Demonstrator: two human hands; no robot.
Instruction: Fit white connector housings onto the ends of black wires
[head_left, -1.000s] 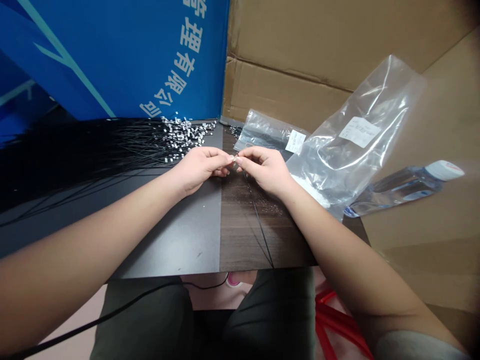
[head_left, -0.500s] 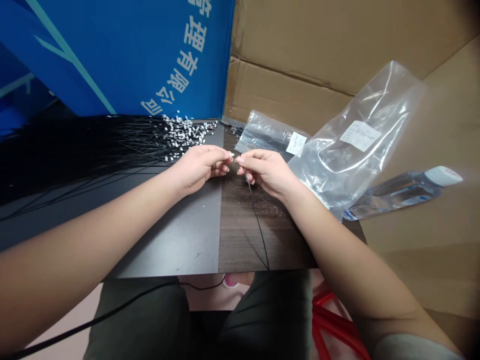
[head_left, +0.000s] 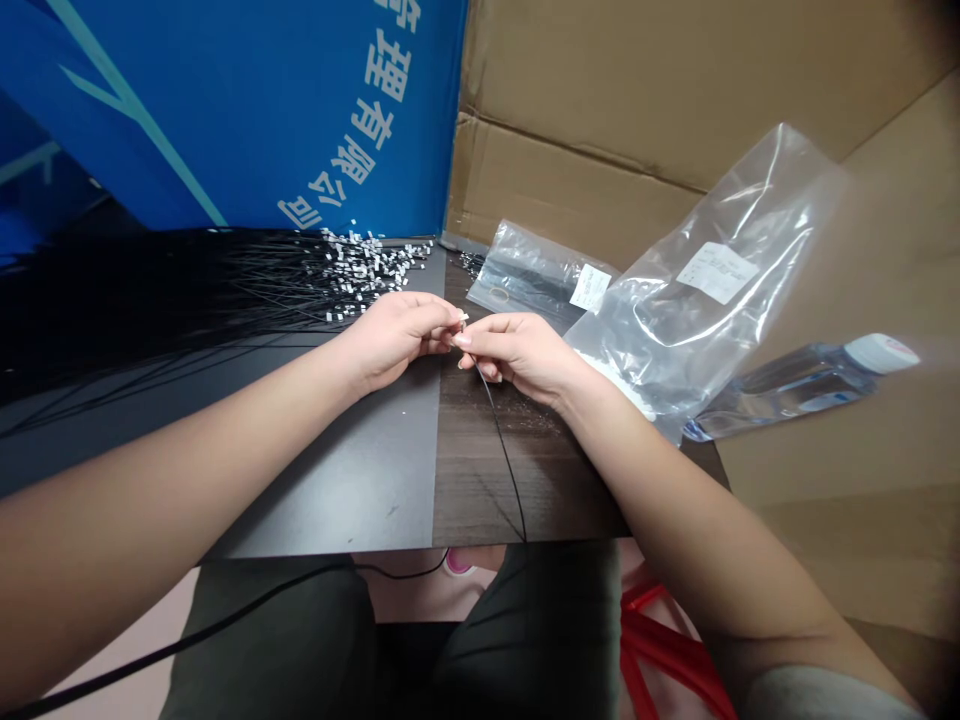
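My left hand [head_left: 409,335] pinches a small white connector [head_left: 462,317] between thumb and index finger. Touching it fingertip to fingertip, my right hand [head_left: 517,355] is closed on a thin black wire [head_left: 501,440], which hangs from the fingers down to the table's front edge. The wire's upper end meets the connector area, but the fingers hide whether it is inside. Behind my left hand lies a large bundle of black wires [head_left: 262,275] with many white connectors [head_left: 364,262] at their ends.
A small clear bag [head_left: 525,275] of black wires with a label lies behind my right hand. To its right are a large clear bag [head_left: 675,320] and a water bottle [head_left: 795,388]. Cardboard [head_left: 585,180] and a blue panel [head_left: 247,110] stand behind.
My right hand has moved left and slightly down with the black wire, closing the small gap to my left hand. My left hand has barely moved.
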